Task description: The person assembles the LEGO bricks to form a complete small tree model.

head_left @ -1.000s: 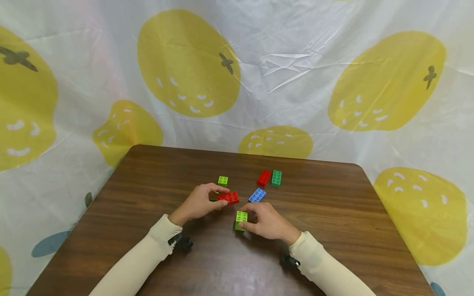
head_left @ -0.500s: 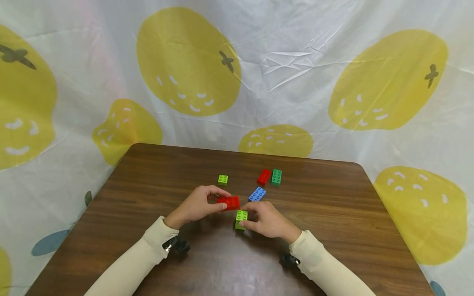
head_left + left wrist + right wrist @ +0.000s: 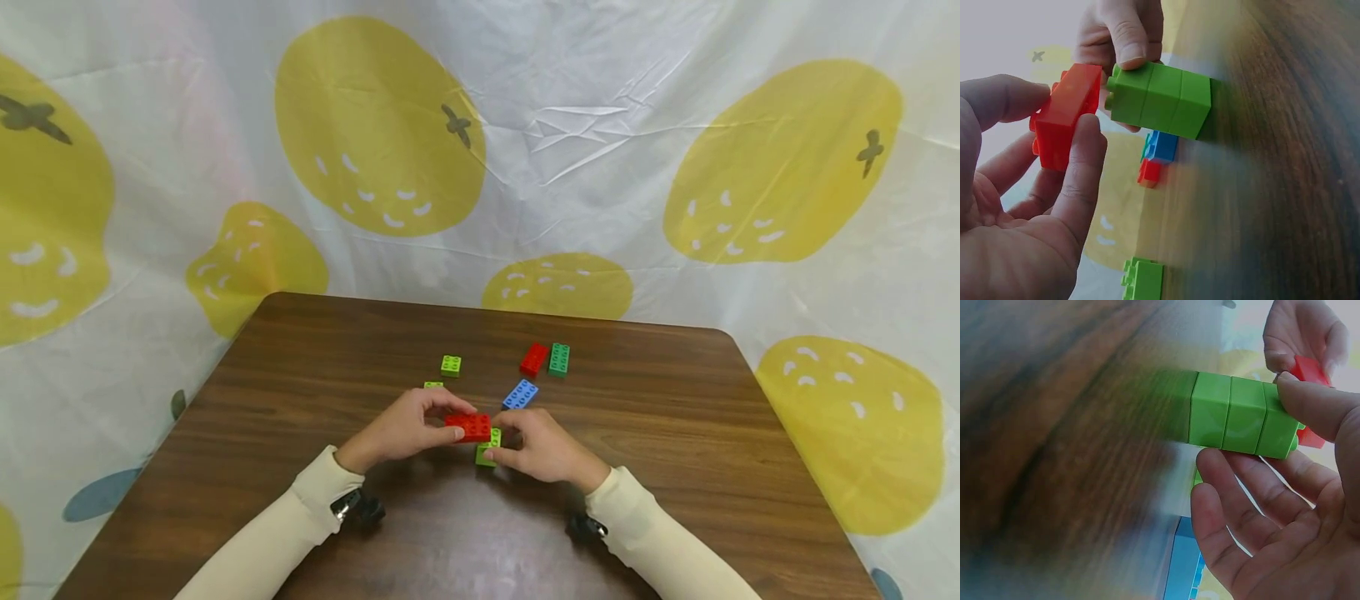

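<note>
My left hand (image 3: pixel 408 425) pinches a red toy building brick (image 3: pixel 471 428) between thumb and fingers. The brick is held just above a stack of light green bricks (image 3: pixel 1160 97), three high, its studs facing away from the stack. A narrow gap shows between the two in the left wrist view, where the red brick is slightly tilted. My right hand (image 3: pixel 543 448) grips the stack near its top, thumb on one side and fingers on the other. That stack stands upright on the table; in the head view the red brick covers part of its top.
Past the hands on the brown table (image 3: pixel 637 400) lie a blue brick (image 3: pixel 521 394), another red brick (image 3: pixel 534 359) and a dark green brick (image 3: pixel 559 359). Two light green bricks are to the left, one farther back (image 3: pixel 451 365), one partly behind the left hand (image 3: pixel 433 385).
My left hand has brought the red brick rightward and nearer the body, from beside the stack to over its top. The right hand and the stack have stayed in place.
</note>
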